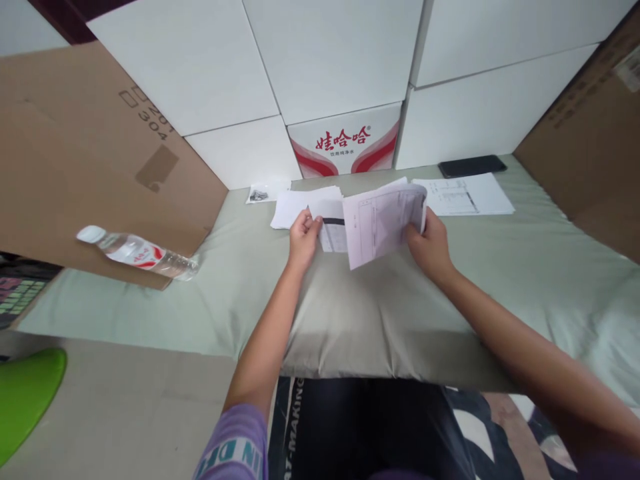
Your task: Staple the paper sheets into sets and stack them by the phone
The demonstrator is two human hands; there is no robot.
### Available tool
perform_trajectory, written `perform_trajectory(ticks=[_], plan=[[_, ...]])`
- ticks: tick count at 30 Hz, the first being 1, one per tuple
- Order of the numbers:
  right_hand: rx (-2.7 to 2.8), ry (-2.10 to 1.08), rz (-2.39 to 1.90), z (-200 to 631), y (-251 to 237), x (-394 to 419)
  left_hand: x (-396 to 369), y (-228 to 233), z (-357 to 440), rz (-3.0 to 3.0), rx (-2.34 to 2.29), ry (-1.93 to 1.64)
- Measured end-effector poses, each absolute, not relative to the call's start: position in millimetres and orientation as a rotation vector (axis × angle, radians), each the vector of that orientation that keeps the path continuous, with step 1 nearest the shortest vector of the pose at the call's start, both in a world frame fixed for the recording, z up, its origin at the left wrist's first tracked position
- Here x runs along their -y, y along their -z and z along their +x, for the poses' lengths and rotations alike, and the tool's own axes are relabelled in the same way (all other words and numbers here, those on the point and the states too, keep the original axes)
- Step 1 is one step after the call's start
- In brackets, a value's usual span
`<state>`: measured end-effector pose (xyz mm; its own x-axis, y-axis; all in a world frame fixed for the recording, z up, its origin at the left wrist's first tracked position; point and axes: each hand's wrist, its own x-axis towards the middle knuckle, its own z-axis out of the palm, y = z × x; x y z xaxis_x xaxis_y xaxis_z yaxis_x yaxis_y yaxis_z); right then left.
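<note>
Between thumb and fingers, my left hand [304, 240] pinches the edge of a printed sheet [333, 237] with a dark band across it. My right hand [429, 248] grips a printed paper booklet [376, 225], whose pages curl over toward the fingers and overlap the sheet's right side. Behind my left hand lies a stack of white paper [300, 205] on the cloth. Beyond my right hand, another stack of printed papers [470, 195] rests flat. The fingertips of my right hand are partly hidden behind the booklet.
A pale green cloth [250, 267] covers the table. A water bottle [150, 255] leans at the left by a cardboard panel [100, 147]. White boxes [345, 143] line the back. A black phone [473, 166] and a small clear packet [260, 193] lie near them. A green chair [30, 393] stands lower left.
</note>
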<state>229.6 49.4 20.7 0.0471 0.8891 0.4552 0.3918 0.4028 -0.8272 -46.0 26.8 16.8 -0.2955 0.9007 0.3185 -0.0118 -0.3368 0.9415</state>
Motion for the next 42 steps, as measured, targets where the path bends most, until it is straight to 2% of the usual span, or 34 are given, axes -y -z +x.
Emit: perform_trajectory(ticks=[5,10,20,29,42], plan=[[1.535,-0.526,-1.248,242,2,-37,-20,8,-31,1.128,-1.234,-1.791],[1.595,-0.592,-1.179,236,5,-29,-19,10,-22,1.111,-1.224,-1.853],[1.460,-0.773,-0.973,239,17,-30,-12,15,-3,1.145,-1.292,-1.719],[1.597,-0.999,-0.833,248,2,-30,-3,7,-13,1.266,-1.154,-1.612],[1.605,-0.991,-1.005,245,23,-37,-6,12,-11,1.309,-1.339,-1.556]])
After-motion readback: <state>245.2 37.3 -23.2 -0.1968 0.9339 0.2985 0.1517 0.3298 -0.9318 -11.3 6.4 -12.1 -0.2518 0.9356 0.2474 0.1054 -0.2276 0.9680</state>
